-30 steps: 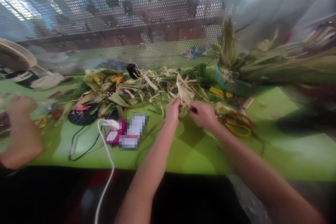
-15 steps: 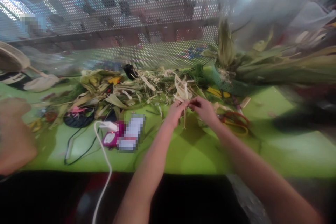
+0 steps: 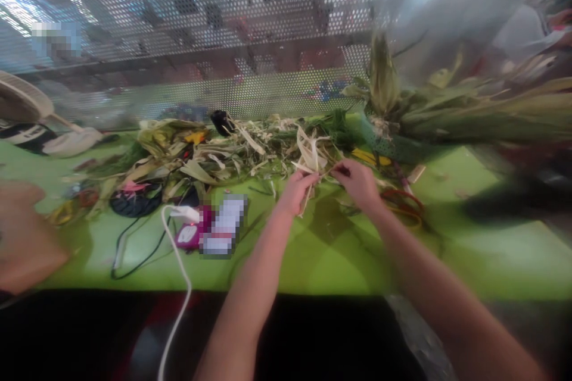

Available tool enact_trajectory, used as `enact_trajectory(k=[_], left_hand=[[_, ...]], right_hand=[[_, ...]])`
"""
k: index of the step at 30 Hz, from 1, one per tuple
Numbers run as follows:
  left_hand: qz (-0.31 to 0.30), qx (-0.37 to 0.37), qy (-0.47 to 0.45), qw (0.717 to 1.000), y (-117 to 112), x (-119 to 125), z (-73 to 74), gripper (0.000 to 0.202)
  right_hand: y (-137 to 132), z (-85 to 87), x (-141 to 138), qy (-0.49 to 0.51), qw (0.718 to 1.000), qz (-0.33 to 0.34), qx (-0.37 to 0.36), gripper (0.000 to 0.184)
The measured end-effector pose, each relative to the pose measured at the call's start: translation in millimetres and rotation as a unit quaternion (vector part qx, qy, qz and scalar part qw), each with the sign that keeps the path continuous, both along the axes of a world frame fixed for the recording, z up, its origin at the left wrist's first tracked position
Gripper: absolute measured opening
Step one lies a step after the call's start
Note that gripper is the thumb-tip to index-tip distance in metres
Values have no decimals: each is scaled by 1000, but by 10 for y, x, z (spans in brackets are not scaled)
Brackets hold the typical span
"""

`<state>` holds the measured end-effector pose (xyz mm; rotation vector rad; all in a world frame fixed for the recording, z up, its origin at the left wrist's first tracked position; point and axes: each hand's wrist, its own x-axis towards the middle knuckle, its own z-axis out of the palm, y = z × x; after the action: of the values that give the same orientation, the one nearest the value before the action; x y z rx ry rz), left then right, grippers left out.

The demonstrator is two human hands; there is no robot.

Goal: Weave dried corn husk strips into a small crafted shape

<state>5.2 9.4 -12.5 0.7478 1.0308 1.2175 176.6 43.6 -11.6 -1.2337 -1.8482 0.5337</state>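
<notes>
My left hand (image 3: 300, 189) is closed around the base of a pale corn-husk flower (image 3: 310, 153), whose strips fan upward while a thin stem end pokes out below the fingers. To its right, my right hand (image 3: 355, 181) is closed in a pinch. A thin light strand (image 3: 328, 174) runs from the flower's base to those fingertips; whether it is husk or thread I cannot tell. Behind both hands lies a heap of dry husk strips (image 3: 263, 143).
On the green table (image 3: 322, 268) lie a phone (image 3: 224, 225), a magenta power bank (image 3: 192, 232) with a white cable (image 3: 183, 274), and a black coil (image 3: 135, 199). A green basket (image 3: 393, 143) of husks stands right. Another person's arm (image 3: 29, 238) rests left.
My right hand has moved a little right, away from my left hand, drawing the thin strand out between them. The flower's stem end now slants to the left.
</notes>
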Motion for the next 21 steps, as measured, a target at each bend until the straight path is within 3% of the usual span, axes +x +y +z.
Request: enact_trajectory(k=[4, 9, 16, 18, 21], left_hand=[[-25, 6, 5, 1000, 16, 40, -79, 31], [-56, 26, 10, 998, 16, 123, -172, 33], [-132, 102, 176, 970, -5, 90, -162, 39], [-147, 106, 174, 968, -15, 90, -154, 40], [-121, 68, 132, 981, -12, 101, -166, 41]], right_hand=[[35, 27, 12, 68, 995, 39, -64, 24], [47, 3, -26, 203, 964, 83, -151, 29], [50, -31, -43, 232, 962, 31, -141, 33], [60, -38, -43, 233, 963, 15, -131, 35], [64, -13, -29, 224, 966, 6, -130, 37]])
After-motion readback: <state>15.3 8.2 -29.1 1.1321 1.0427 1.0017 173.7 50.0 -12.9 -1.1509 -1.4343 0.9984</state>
